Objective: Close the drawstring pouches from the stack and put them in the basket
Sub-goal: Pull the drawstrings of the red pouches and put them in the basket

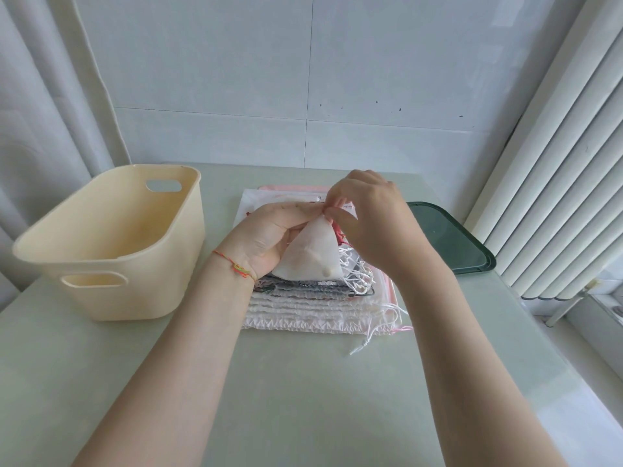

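A pale green table is set against a white tiled wall, with curtain folds at the left and a ribbed white radiator or blind at the right. A cream plastic basket is placed on the table at the left, near the stack but apart from it; no pouch can be seen inside. A dark green tray or lid is seen at the far right, partly hidden behind the right forearm. The stack of pouches is laid at the centre, with white cords trailing off its right and near edges. One white pouch is held up just above the stack. It is gripped by the left hand, fingers curled round its body, a coloured thread bracelet worn on that wrist. Its gathered top is pinched by the right hand, thumb and fingertips pressed together at the neck; whether the cord itself is caught in the pinch cannot be told. The closing step is judged to be in hand: the mouth looks drawn to a point, so the pull seems nearly finished. Next, the cords would need to be cinched fully, then the pouch carried left and dropped in the basket, with loose cords kept from snagging the stack.
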